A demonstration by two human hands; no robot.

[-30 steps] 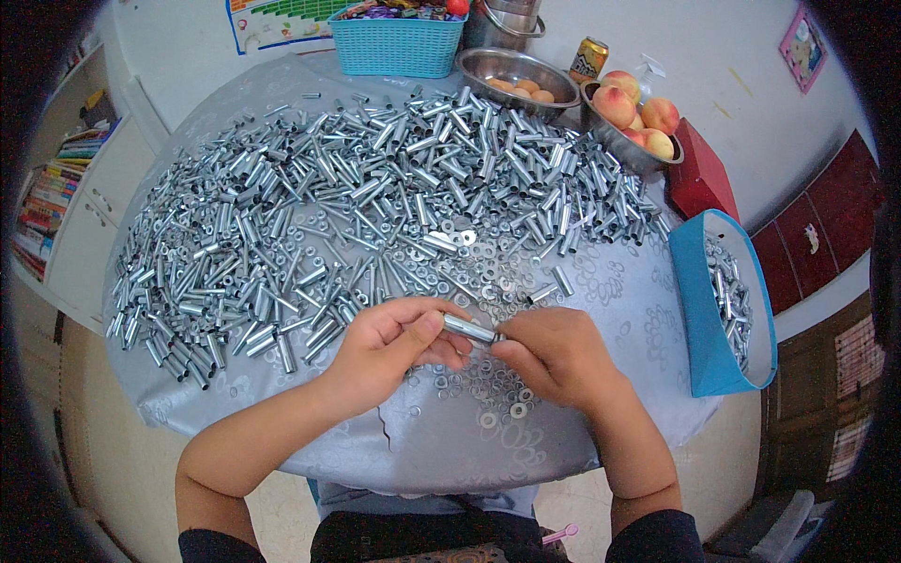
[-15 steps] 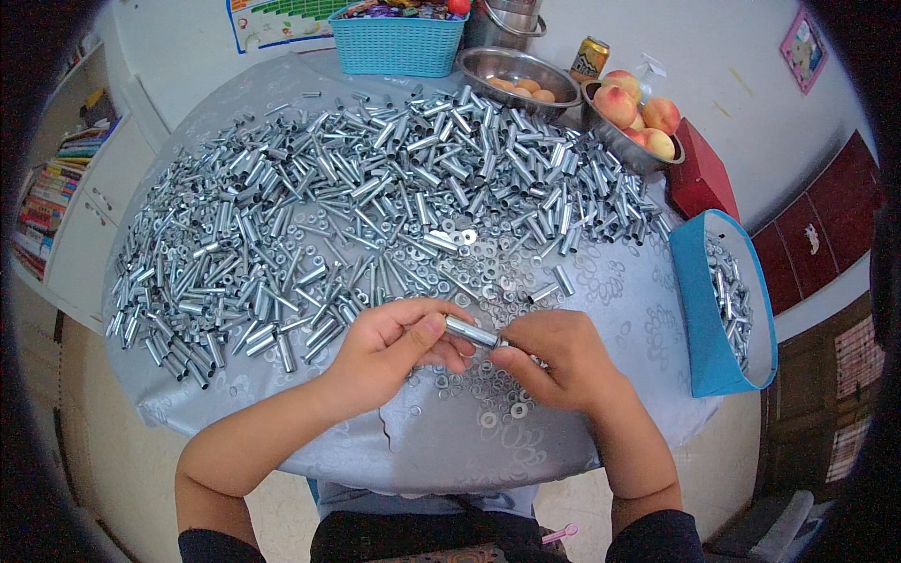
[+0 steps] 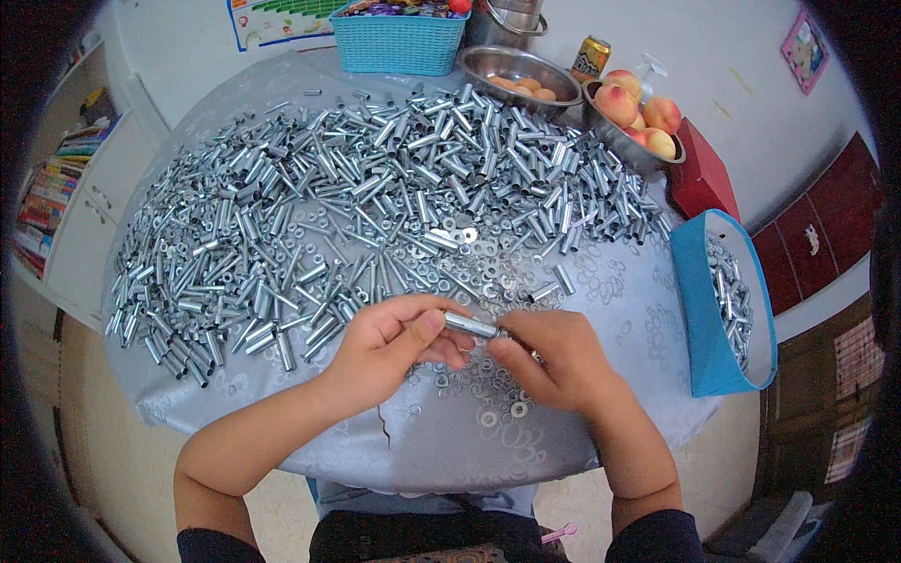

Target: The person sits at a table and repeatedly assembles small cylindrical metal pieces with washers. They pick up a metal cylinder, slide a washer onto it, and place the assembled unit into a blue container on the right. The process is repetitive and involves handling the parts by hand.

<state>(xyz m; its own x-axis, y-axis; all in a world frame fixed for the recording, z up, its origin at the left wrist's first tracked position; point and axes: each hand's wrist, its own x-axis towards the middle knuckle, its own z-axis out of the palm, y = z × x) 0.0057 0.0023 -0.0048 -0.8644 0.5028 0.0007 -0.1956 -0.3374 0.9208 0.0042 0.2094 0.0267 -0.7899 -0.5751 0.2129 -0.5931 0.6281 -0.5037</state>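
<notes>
A: Biggest first, what's there?
B: The worktop (image 3: pixel 648 324), pale and glossy. Then a heap (image 3: pixel 413 174) of metal parts, spread well to the left of the bin (image 3: pixel 696 314). The bin is blue, with metal parts inside.
A: And the hands?
B: Both are left of the bin. The left hand (image 3: pixel 380 352) is the farther from it. Its fingers pinch one end of a tube (image 3: pixel 472 325) from the side, thumb on the near face. The right hand (image 3: pixel 558 352) lies nearer the bin, fingers curled closed on the tube's other end. Whether they also pinch something smaller there, I can't make out; the knuckles hide it.
A: So the tube sits between them?
B: Yes, raised over the worktop, left of the bin and well apart from it, tilted with its bin-side end lower in view.
A: How would it handle?
B: Likely light, if hollow like others in the heap, and stiff. Not fragile, I'd judge, but the polished round wall could slip or roll in a loose pinch. Best held near both ends, thumb opposed to fingers.
A: Anything smaller?
B: Loose washers (image 3: pixel 489 419), left of the bin: thin, flat, probably easiest taken by the rim.
</notes>
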